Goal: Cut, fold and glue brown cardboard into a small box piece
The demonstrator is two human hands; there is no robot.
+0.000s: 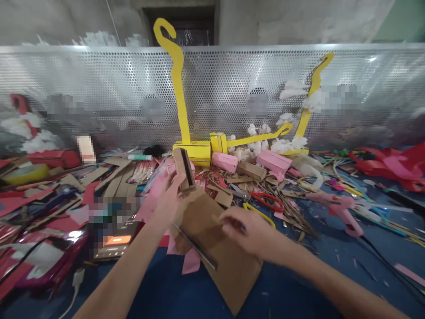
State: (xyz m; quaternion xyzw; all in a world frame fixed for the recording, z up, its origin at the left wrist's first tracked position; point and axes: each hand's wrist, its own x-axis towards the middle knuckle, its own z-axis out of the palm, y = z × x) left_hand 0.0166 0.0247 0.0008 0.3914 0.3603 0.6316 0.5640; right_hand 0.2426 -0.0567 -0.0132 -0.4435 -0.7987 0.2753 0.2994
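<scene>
My left hand [168,201] is closed around a small folded cardboard box [182,166], which it holds tilted with a narrow dark opening along one side. Beneath lies a flat brown cardboard sheet [232,270] on the blue table. Over that sheet hovers my right hand [254,230], its fingers curled together; whether anything small sits between them is hidden. A thin metallic strip [195,247] rests across the sheet's left part. Behind the sheet are scissors with red handles [267,201] and a yellow-handled pair [259,214].
Yellow paper-covered boxes [195,153] with hooked necks stand at the back, beside pink boxes [274,163] and white fluff. A pink glue gun [341,206] lies right with its cord. Cardboard scraps [113,177] and a phone [116,243] lie left. A perforated metal panel [219,97] rises behind.
</scene>
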